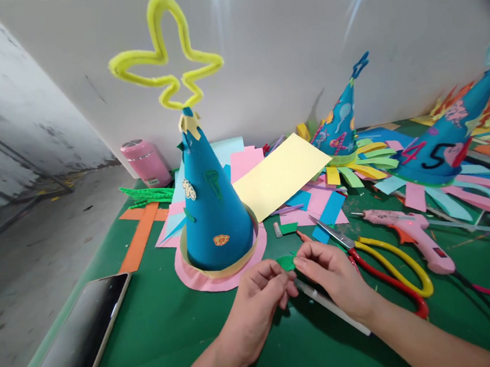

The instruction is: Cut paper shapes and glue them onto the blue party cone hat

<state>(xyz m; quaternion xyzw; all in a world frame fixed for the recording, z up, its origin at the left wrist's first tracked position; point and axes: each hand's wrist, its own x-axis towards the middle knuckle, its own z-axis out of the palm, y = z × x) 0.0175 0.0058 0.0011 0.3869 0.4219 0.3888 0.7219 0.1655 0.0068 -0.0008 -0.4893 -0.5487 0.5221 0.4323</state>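
Note:
Between the fingertips of both hands is a small piece of green paper (pixel 285 263). My left hand (pixel 263 292) pinches its left side, and my right hand (pixel 331 273) pinches its right edge. Under my right hand lies a white stick (pixel 334 307), partly covered. Just beyond my hands stands a blue paper cone hat (pixel 217 210) with a pink brim (pixel 189 278) and small stickers. A fuzzy yellow pipe-cleaner shape (pixel 190 58) rises from its tip. Scissors (pixel 382 262) with red and yellow handles lie close to my right hand.
A pink glue gun (pixel 412 233) rests at the right, its cord trailing forward. Two more decorated cone hats (pixel 341 123) stand behind it. Pale yellow card (pixel 281 174) covers coloured paper. A phone (pixel 69 342), pink bottle (pixel 145 163) and green pipe cleaners (pixel 147 196) are at the left.

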